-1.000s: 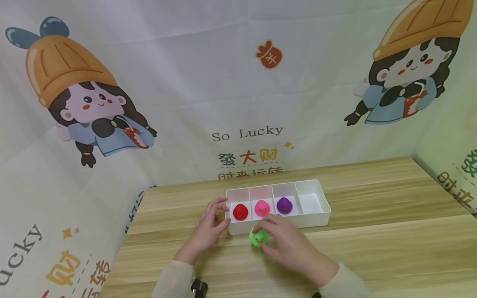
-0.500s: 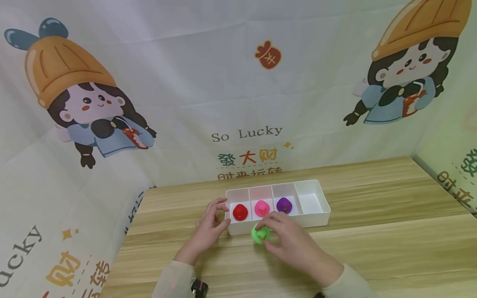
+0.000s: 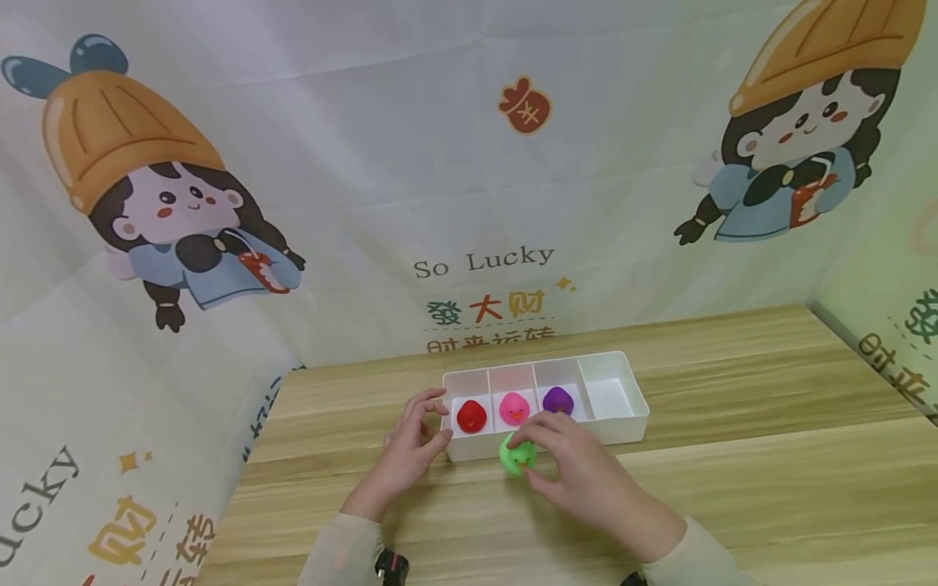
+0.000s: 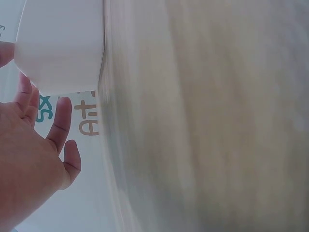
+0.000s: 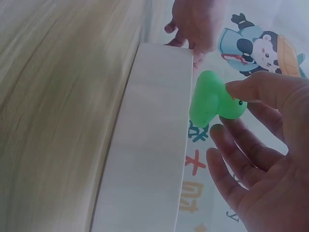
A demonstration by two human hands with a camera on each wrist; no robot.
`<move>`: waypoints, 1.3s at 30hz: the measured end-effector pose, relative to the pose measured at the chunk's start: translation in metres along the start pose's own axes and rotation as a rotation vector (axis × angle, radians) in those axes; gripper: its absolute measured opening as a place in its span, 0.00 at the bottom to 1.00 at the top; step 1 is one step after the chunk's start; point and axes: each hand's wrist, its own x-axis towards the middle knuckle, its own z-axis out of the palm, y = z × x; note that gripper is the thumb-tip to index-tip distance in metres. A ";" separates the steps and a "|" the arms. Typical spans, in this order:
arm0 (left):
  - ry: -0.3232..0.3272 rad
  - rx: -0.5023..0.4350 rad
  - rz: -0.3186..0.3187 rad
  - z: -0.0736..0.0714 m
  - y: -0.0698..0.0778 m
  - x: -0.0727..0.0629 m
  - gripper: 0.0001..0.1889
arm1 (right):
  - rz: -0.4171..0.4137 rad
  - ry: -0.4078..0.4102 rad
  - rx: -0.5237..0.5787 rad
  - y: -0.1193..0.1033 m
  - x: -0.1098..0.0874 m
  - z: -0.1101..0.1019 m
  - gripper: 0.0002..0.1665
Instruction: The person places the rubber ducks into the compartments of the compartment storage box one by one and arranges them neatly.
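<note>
My right hand [image 3: 586, 476] pinches a green rubber duck [image 3: 517, 454] by its head, between thumb and fingers. In the right wrist view the duck [image 5: 206, 99] is level with the rim of a white divided box [image 3: 632, 427], its body overlapping the edge. My left hand [image 3: 414, 439] grips the left end of the box, thumb at the front corner and a finger at the back one. Inside sit a red duck [image 3: 471, 417], a pink duck [image 3: 515, 408] and a purple duck [image 3: 558, 400], one per compartment. The rightmost compartment [image 3: 610, 396] holds nothing.
The box stands on a wood-grain table [image 3: 747, 456]. A printed cloth [image 3: 366, 203] with cartoon figures hangs behind and at both sides, meeting the table's back edge. In the left wrist view, the bare tabletop [image 4: 207, 121] lies in front of the box.
My right hand has carried the green duck slightly up and to the right along the box's front wall. My left hand stays at the box's left end.
</note>
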 end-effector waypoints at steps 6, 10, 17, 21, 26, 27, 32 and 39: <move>-0.005 0.004 0.001 -0.001 0.000 0.000 0.11 | -0.023 0.022 -0.002 0.002 0.000 -0.004 0.20; -0.006 0.006 0.001 -0.001 -0.002 0.000 0.11 | -0.024 0.025 0.004 0.005 0.001 -0.006 0.20; -0.006 -0.003 0.008 0.000 -0.002 0.000 0.11 | -0.019 0.019 0.012 0.013 -0.001 -0.012 0.20; -0.007 -0.007 0.004 0.000 -0.002 0.000 0.11 | -0.024 0.030 0.007 0.015 -0.002 -0.017 0.21; -0.005 -0.009 0.008 0.000 -0.003 -0.001 0.11 | -0.013 0.048 0.005 0.019 -0.002 -0.020 0.20; -0.004 -0.008 0.009 0.000 -0.003 -0.001 0.11 | -0.008 0.050 0.006 0.020 -0.002 -0.021 0.20; -0.003 -0.008 0.006 0.000 -0.004 -0.001 0.11 | 0.024 0.047 0.012 0.024 -0.002 -0.028 0.21; -0.006 -0.004 0.000 -0.001 -0.001 -0.001 0.11 | 0.001 0.083 -0.026 0.033 -0.004 -0.037 0.21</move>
